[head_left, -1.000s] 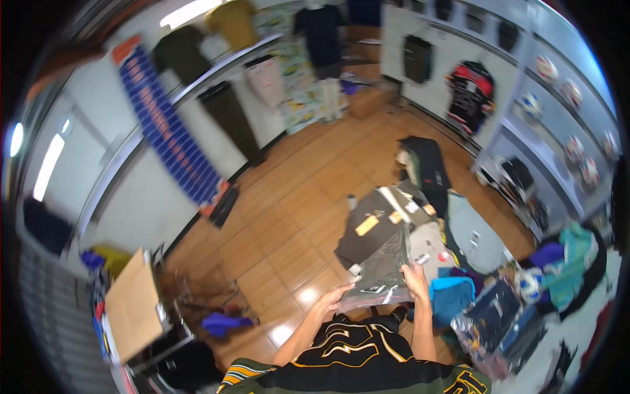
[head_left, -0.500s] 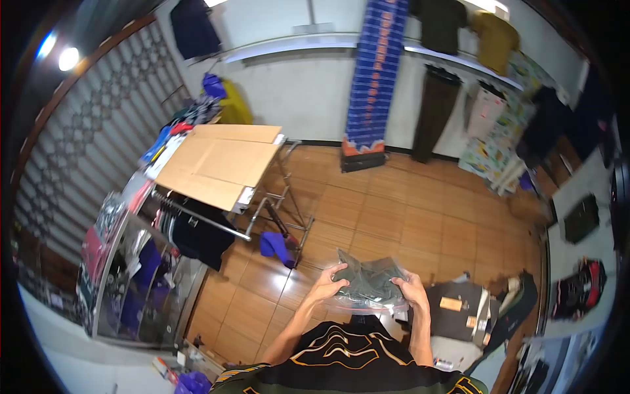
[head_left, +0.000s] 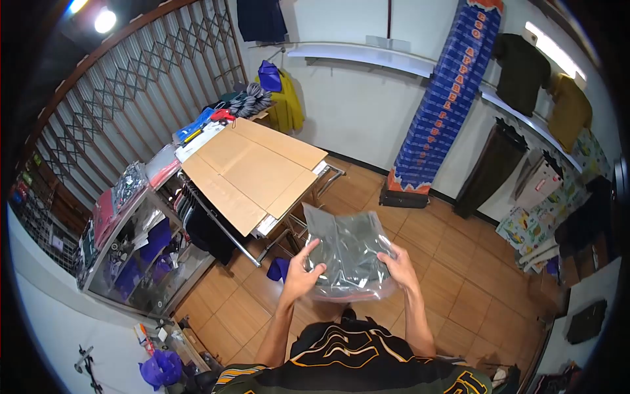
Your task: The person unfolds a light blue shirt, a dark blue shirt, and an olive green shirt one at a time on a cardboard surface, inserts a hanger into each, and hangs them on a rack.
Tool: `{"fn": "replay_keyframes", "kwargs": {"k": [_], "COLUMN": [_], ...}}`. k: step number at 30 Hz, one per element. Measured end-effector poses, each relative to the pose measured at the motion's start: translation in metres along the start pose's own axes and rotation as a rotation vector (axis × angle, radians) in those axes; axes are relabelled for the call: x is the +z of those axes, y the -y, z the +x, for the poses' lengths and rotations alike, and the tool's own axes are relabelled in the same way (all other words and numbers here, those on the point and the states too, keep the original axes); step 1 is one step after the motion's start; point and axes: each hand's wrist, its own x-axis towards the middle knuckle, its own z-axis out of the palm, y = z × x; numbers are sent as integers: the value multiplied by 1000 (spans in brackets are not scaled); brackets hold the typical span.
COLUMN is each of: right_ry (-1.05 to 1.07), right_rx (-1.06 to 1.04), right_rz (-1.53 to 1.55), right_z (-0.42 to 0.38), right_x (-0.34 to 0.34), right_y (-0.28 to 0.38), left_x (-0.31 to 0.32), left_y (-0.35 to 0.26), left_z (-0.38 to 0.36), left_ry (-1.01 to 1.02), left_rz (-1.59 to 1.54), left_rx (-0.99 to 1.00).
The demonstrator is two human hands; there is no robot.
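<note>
A clear plastic bag (head_left: pixel 348 253) with a folded dark green-grey garment inside is held up in front of my body. My left hand (head_left: pixel 303 272) grips its left edge, the thumb on the upper face. On the opposite edge my right hand (head_left: pixel 399 266) is closed the same way, thumb pressed on the plastic. A reddish strip runs along the bag's edge nearest me. The fingers beneath the bag are hidden.
Ahead to the left stands a table topped with a cardboard sheet (head_left: pixel 256 174). A glass display case (head_left: pixel 141 256) is on the left, beside a rack of dark clothes (head_left: pixel 207 233). A tall blue printed column (head_left: pixel 440 98) stands by the back wall, near hanging trousers (head_left: pixel 489 167).
My view has turned left, toward the cardboard-topped table. The bag is raised and spread flatter between my hands, showing more of its face; both hands keep hold of it.
</note>
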Motion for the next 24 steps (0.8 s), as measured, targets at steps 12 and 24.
{"fn": "replay_keyframes", "kwargs": {"k": [12, 24], "right_ry": [295, 373], "right_rx": [-345, -178], "right_rz": [-123, -182], "right_z": [228, 432], "right_x": [72, 176], "right_y": [35, -27], "left_x": [-76, -161], "left_y": [12, 109], "left_z": [115, 209], "left_ry": [-374, -693], "left_rz": [173, 367], "left_rx": [121, -92]}}
